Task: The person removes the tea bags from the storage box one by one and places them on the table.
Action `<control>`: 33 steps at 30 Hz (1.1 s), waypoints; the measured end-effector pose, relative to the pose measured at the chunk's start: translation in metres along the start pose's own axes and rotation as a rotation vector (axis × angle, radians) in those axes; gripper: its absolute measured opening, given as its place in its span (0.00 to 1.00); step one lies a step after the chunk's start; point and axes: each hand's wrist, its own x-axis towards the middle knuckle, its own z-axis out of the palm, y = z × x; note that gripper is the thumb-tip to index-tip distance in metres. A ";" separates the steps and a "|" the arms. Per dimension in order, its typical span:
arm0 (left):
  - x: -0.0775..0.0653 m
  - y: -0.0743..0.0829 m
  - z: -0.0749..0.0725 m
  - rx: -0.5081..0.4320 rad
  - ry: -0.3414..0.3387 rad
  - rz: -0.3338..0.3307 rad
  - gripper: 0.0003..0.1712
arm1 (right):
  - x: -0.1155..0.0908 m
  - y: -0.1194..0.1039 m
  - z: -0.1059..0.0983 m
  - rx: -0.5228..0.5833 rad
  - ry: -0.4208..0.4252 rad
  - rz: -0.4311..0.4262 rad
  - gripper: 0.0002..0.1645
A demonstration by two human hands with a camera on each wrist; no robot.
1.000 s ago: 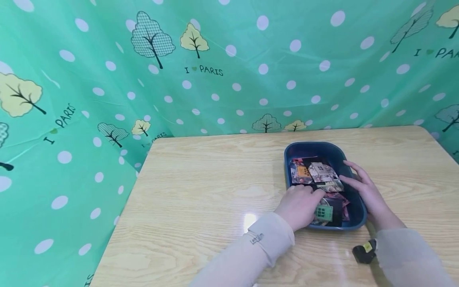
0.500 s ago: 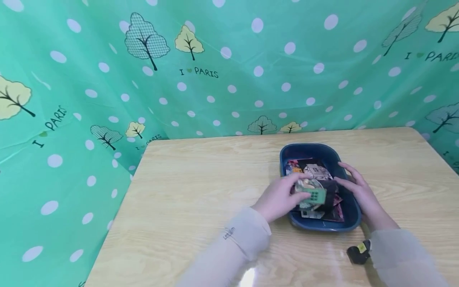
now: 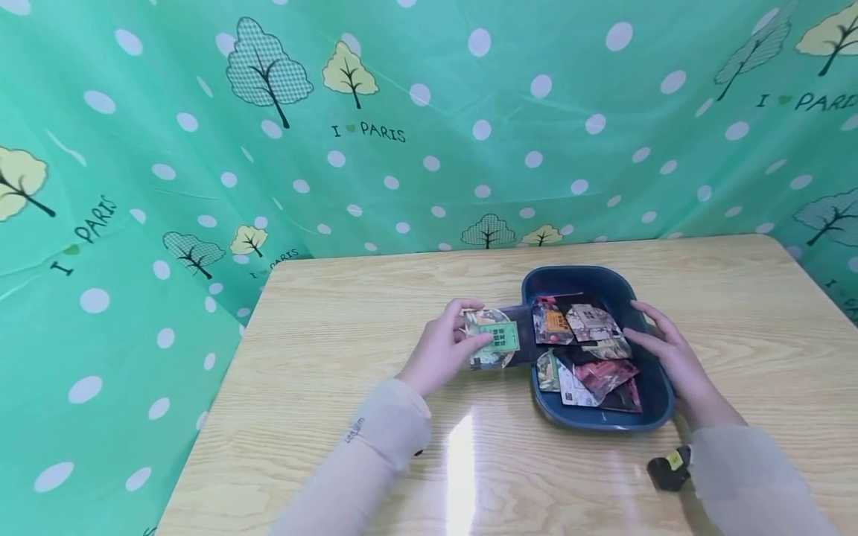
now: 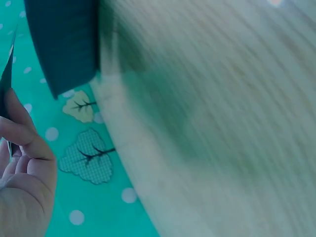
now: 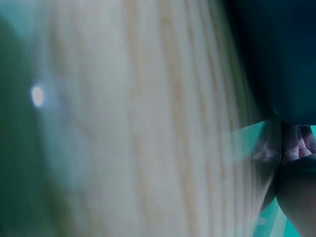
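My left hand (image 3: pixel 445 346) pinches a flat dark packet (image 3: pixel 492 341) with a green label, thumb on its face. The packet lies over the table just left of a blue plastic bin (image 3: pixel 606 423), its right end at the bin's left rim. In the left wrist view, the left hand (image 4: pixel 27 177) holds the packet (image 4: pixel 7 81) edge-on. My right hand (image 3: pixel 677 357) grips the bin's right rim, thumb reaching over the inside; its other fingers are partly hidden. Several printed packets (image 3: pixel 593 324) with orange, white and red patches lie overlapping inside the bin.
A wooden table (image 3: pixel 335 335) bears the bin on its right half. Beside the right sleeve sits a small black object (image 3: pixel 669 469) with a yellow label. Behind the table hangs a green dotted curtain (image 3: pixel 402 193) printed with trees.
My left hand has lifted the green-labelled packet out of the bin and carried it left. Red and white packets beneath it now show. The right hand stays at the rim.
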 end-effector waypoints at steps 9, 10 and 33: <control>-0.005 -0.021 -0.007 0.070 -0.032 -0.078 0.28 | 0.002 0.001 0.001 0.051 -0.008 -0.002 0.37; -0.005 -0.023 -0.006 0.079 -0.038 -0.081 0.28 | 0.002 0.001 0.000 0.044 -0.006 -0.001 0.37; 0.011 -0.037 0.012 0.359 -0.001 -0.242 0.26 | 0.000 -0.001 0.001 -0.016 0.011 0.024 0.38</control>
